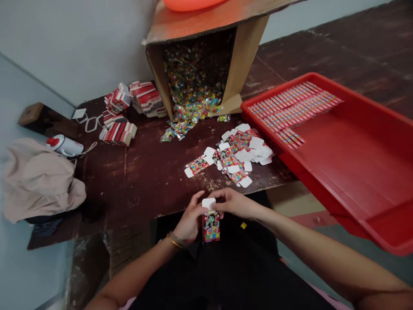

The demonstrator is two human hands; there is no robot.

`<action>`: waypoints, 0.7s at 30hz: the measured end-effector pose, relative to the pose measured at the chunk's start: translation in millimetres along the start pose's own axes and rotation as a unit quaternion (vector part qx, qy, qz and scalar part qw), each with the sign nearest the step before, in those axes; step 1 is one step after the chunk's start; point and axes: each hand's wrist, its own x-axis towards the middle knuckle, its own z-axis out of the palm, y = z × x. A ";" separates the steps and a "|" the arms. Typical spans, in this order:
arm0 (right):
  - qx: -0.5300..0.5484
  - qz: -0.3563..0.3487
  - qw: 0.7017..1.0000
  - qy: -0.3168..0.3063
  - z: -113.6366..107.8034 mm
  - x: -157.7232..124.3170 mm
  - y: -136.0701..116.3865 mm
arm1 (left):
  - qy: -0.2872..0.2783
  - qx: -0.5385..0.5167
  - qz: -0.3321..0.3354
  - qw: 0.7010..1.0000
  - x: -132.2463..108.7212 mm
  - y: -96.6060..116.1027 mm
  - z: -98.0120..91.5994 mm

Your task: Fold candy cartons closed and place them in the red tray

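Note:
Both of my hands hold one small printed carton (211, 225) upright just in front of the dark wooden table's (142, 176) near edge. My left hand (189, 219) grips its left side with the fingers curled. My right hand (232, 202) pinches near the white top flap. A heap of flat, unfolded cartons (237, 156) lies on the table just beyond my hands. Farther back, a tipped cardboard box (206, 56) spills small colourful wrapped sweets (190, 114) onto the table.
A large red tray (355, 168) at the right holds rows of filled cartons (292, 107) at its far end. Stacks of red-and-white cartons (129, 112) sit at the back left. A beige cloth (38, 181) and a white bottle (63, 145) lie at the left edge.

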 end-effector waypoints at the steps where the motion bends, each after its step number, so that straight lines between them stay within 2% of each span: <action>1: -0.070 -0.046 0.997 0.002 0.2 0.5 -5.1 | -0.019 -0.036 -0.042 0.998 1.6 -0.5 1.4; 4: -0.201 -0.154 0.967 0.015 3.1 0.0 -12.4 | -0.073 -0.059 -0.097 0.991 3.8 -0.9 2.8; 6: -0.211 -0.153 0.965 0.021 4.9 0.3 -10.3 | -0.088 -0.044 -0.088 0.991 3.1 -0.8 1.2; 10: -0.188 -0.097 0.977 0.025 3.9 4.6 -1.1 | -0.104 -0.028 -0.084 0.991 -0.1 1.7 -6.0; 13: -0.227 -0.140 0.963 0.044 0.7 3.1 -0.1 | -0.143 0.003 -0.091 0.986 -2.1 5.8 -13.7; 18: -0.322 -0.203 0.925 -0.012 1.0 -13.7 -0.4 | -0.145 0.126 -0.080 0.978 -2.8 5.9 -21.3; 21: -0.275 -0.204 0.939 0.036 7.9 -17.3 15.8 | -0.133 0.122 -0.040 0.983 0.6 5.5 -21.1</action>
